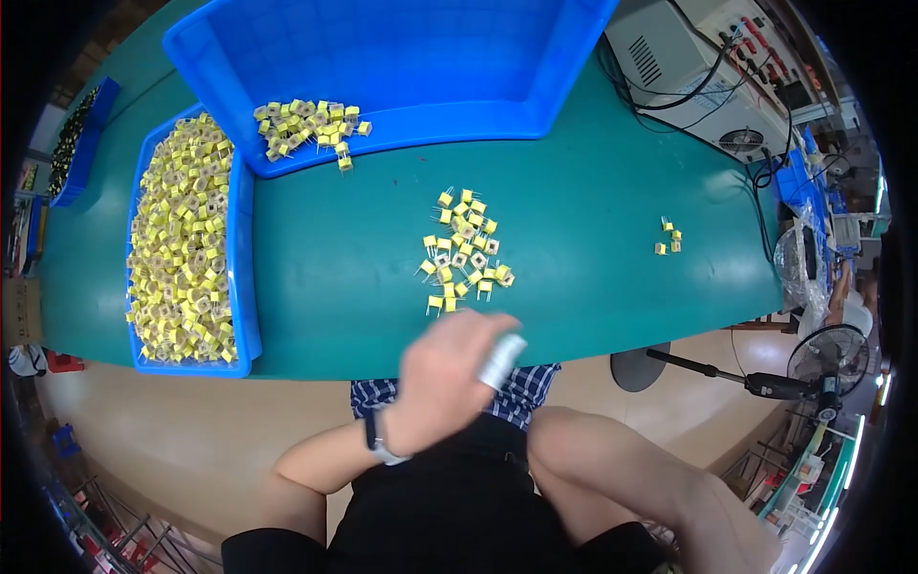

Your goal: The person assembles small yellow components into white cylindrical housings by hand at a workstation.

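My left hand [445, 368], with a watch [376, 440] on its wrist, hovers at the table's near edge. It is smeared by motion. A whitish piece [502, 361] shows at its thumb side; whether it is held or wrapped round the thumb is unclear. Just beyond the hand lies a loose pile of small yellow transformers with metal pins [466, 234]. My right arm [612, 454] is bent back on the lower right, away from the table. At its far end the right hand [729, 526] is blurred, fingers hidden.
A blue bin [245, 277] full of yellow transformers stands on the left. Behind it a big blue tray [411, 127] leans, more transformers at its left corner. Several transformers [669, 235] lie apart on the right. A grey cabled instrument [669, 72] and a fan [828, 364] are further right.
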Demonstrator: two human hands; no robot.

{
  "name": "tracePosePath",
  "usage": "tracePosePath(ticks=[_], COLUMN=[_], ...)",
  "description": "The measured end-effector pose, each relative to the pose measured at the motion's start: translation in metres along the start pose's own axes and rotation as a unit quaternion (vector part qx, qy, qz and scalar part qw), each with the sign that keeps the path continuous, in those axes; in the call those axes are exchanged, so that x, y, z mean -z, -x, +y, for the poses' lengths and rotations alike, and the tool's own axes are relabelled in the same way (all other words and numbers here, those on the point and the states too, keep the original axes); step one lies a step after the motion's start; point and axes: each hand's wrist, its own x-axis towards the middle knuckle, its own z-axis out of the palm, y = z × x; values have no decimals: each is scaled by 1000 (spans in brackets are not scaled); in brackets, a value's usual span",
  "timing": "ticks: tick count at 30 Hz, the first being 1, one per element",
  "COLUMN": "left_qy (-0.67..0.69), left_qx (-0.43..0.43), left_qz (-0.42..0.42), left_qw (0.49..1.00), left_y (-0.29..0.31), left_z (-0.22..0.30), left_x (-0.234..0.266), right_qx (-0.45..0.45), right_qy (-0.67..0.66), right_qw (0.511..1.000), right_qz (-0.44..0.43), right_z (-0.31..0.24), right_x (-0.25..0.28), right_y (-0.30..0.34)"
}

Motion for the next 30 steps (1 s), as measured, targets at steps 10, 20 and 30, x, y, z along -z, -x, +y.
tracePosePath(ticks=[10,20,30], left_qy=[-144,-151,124], left_qx=[105,120,243], left_qz=[-21,-80,-106], left_qw=[984,978,956], left_y=[-37,-38,-55], left_z=[-57,-51,-45], left_x=[57,55,79], right_qx=[48,-294,-572], right_qy=[92,566,656], right_qw=[920,584,411], right_qz=[379,502,271], right_z=[4,-35,-10], right_x=[-3,-17,90], right_y=[91,149,151])
